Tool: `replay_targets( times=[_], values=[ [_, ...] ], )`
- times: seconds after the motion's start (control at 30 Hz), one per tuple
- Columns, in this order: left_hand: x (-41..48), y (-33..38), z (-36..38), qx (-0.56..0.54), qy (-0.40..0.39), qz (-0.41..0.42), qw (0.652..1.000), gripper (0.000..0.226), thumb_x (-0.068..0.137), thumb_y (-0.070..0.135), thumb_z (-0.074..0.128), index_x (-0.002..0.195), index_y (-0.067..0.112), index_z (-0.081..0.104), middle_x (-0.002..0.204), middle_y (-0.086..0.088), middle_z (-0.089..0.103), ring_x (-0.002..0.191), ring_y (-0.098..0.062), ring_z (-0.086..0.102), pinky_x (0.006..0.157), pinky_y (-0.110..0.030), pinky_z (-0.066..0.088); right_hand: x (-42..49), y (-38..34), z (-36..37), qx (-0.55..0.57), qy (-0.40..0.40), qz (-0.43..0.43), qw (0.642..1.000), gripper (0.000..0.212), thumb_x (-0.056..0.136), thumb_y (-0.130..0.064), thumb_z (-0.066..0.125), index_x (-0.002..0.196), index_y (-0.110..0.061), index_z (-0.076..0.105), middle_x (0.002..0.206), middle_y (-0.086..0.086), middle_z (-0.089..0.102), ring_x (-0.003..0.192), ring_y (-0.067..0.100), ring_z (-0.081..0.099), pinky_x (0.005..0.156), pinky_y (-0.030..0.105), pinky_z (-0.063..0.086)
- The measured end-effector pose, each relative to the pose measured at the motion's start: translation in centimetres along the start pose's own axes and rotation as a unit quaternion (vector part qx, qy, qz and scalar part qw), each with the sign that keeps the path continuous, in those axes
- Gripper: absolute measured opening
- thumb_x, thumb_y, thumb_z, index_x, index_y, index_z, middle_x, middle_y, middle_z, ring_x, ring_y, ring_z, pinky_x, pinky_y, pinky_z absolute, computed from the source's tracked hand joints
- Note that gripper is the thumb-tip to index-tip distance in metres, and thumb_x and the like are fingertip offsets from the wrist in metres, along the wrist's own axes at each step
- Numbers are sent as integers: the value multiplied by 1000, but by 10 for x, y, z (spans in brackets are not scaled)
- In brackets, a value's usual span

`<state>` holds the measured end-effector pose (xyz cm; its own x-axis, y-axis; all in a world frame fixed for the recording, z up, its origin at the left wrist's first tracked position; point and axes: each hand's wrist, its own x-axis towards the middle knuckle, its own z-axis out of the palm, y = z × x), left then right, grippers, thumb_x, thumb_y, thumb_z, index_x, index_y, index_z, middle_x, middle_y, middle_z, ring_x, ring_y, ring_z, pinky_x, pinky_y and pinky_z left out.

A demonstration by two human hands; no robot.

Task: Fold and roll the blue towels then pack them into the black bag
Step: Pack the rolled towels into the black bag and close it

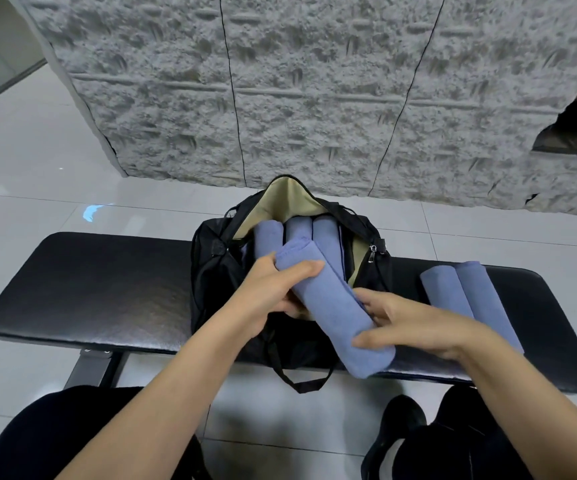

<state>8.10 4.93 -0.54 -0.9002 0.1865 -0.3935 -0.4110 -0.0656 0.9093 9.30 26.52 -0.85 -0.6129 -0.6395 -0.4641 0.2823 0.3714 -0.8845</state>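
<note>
Packing stage, I reckon: left hand (276, 289) and right hand (415, 323) both curl round a rolled blue towel (335, 317) at the mouth of the black bag (207, 296), so next it probably wants sliding in beside the three packed rolls (297, 230).

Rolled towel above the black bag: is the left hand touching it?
Touching. The head view shows the left hand with fingers curled over the rolled towel.

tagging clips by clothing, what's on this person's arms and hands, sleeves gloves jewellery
The left forearm and right forearm are bare to the frame edge, no sleeves. The left hand and right hand wear no gloves; no watch, bracelet or ring shows.
</note>
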Motion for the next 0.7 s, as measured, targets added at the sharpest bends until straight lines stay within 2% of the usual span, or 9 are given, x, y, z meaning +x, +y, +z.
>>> replay_targets(
  times=[0.1,0.17,0.2,0.27,0.3,0.37,0.47,0.6,0.7],
  values=[
    [8,-6,-4,39,8,64,997,46,81,39,70,118,15,57,112,-7,68,103,-20,65,87,-43,55,10,2,-1,-19,73,-21,997,46,75,-12,63,120,-11,52,115,10,65,101,11,61,89,30,49],
    [14,-13,-23,229,22,153,961,58,78,48,70,123,18,52,121,1,61,110,-11,59,97,-32,47,13,4,-11,56,130,-40,989,46,76,-9,63,121,-10,52,111,6,67,99,9,63,83,25,52],
    [16,-19,-35,392,16,200,898,69,71,56,72,126,21,50,123,7,58,114,-8,54,102,-29,40,15,7,-17,102,157,-50,981,44,79,-4,64,121,-11,52,109,2,69,99,9,64,79,22,52],
    [19,-38,-58,664,-15,271,697,79,58,65,73,122,22,56,114,10,61,112,-10,53,109,-37,32,18,6,-26,158,204,-75,963,39,87,3,57,122,-14,51,107,-5,70,102,10,64,76,19,52],
    [18,-49,-65,733,-27,289,615,74,53,63,77,113,21,62,101,9,65,103,-12,59,108,-43,34,21,5,-28,165,215,-86,959,40,89,3,53,124,-16,51,109,-6,70,105,10,64,77,20,53],
    [17,-64,-73,777,-33,333,534,44,52,43,87,86,24,68,72,10,62,77,-14,60,105,-46,36,33,3,-27,150,236,-107,954,44,88,4,55,126,-19,49,115,-7,67,109,11,62,81,23,53],
    [11,-69,-82,750,-15,421,510,17,77,28,76,67,24,64,58,10,51,63,-14,51,103,-44,33,60,-3,-20,110,267,-145,946,50,84,6,61,125,-18,48,121,-1,63,114,14,59,93,29,50],
    [2,-65,-92,698,35,475,534,26,96,31,51,76,25,66,62,12,52,64,-13,51,103,-40,32,100,-9,-4,-56,212,-171,961,51,77,9,67,119,-15,51,116,1,61,107,4,56,94,19,45],
    [0,-61,-99,668,54,495,553,26,95,35,53,78,25,70,64,13,58,64,-12,54,99,-37,32,117,-1,1,-234,135,-129,954,50,77,3,70,121,-11,51,114,-5,56,105,-3,50,85,11,42]
  ],
)
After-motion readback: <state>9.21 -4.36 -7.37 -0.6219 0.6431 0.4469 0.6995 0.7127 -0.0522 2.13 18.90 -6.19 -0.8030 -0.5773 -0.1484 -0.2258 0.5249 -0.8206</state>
